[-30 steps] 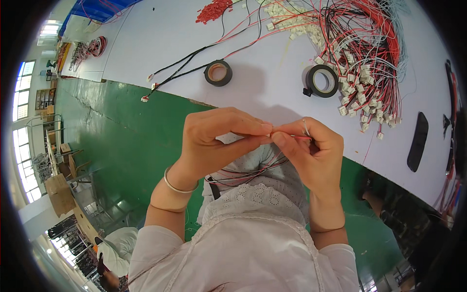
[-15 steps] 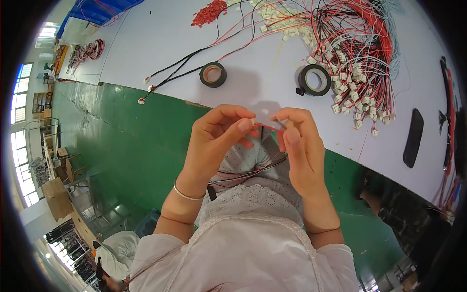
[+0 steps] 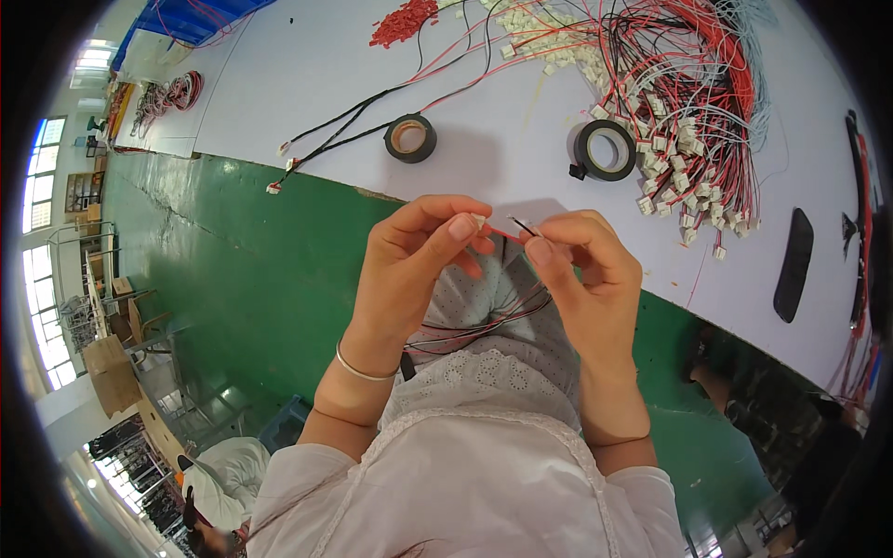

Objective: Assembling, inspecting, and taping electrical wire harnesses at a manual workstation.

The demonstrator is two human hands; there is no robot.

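Between thumb and forefinger, my left hand [image 3: 414, 256] pinches a small white connector [image 3: 480, 221]. A red wire [image 3: 505, 234] runs from the connector toward my right hand [image 3: 595, 274]. That hand is closed in a pinch on a black wire [image 3: 523, 225], whose pale, thin tip points up and left toward the connector without touching it. Both hands are above my lap, just off the table's near edge. More red, black and white wires [image 3: 474, 332] lie across my lap.
On the white table [image 3: 316, 56] lie two rolls of black tape [image 3: 410, 139], a heap of wired white connectors [image 3: 684, 172], loose white housings [image 3: 549, 42] and small red pieces [image 3: 402, 23]. Sleeved black cables [image 3: 344, 126] reach the near edge. A dark flat strip [image 3: 793, 265] lies right.
My right hand has shifted slightly right, and its fingers have drawn together on the black wire, whose tip now shows clearly. My left hand stays nearly in place with the connector.
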